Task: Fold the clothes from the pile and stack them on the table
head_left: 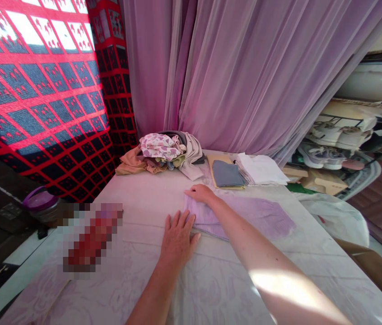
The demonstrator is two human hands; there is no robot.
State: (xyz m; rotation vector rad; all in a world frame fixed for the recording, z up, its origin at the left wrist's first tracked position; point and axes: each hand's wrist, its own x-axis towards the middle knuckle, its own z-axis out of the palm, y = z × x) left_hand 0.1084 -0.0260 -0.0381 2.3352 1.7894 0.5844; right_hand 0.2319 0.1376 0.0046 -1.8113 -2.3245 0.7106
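Head view: thin lilac cloth could crease or slip

Clock directions centre on the flat lilac fabric garment, twelve pointing away from the person. It lies on the pale, floral-patterned table cover. At nine o'clock the left hand is flat, fingers spread, fingertips at the garment's edge and palm mostly off it. At ten the right hand has curled fingers by the far corner; whether they pinch cloth cannot be told.

With so little of the left hand on the fabric, a pull from the right could skew the layers. The right forearm crosses above the garment and might rumple it if lowered. A push towards twelve could disturb the folded grey-blue cloth or, at one, the folded white cloths.
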